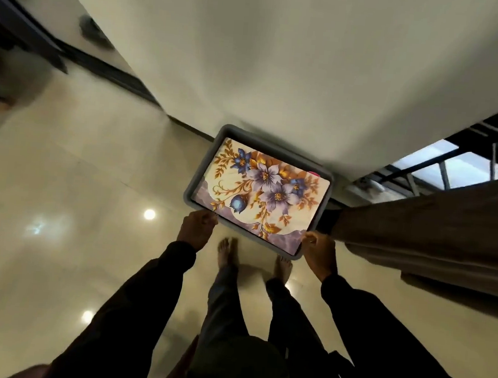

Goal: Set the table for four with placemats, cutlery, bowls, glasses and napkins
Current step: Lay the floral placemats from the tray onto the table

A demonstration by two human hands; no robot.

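1. Firmly, the left hand (198, 229) grips the near left corner of a grey tray (198, 171), its fingers curled round the rim.
2. The right hand (318, 252) holds the near right corner of the same tray in the same way, wrapped round the edge.
3. Both arms reach forward in dark sleeves (143, 300), and the tray is carried in the air in front of the body, tilted a little so its left end sits higher in the view.
4. Inside the tray lies a placemat (264, 187) printed with purple and blue flowers and golden leaves on a cream ground; it fills nearly the whole tray.
5. A small pink thing (314, 173) peeks out at the far right edge of the placemat; what it is cannot be told.
6. Below the tray, two bare feet (228, 252) stand on a glossy pale floor (73, 249) that mirrors round ceiling lights.
7. Ahead rises a plain cream wall (282, 57); to the right hang a beige curtain (432, 227) and a dark-framed window (452, 166).
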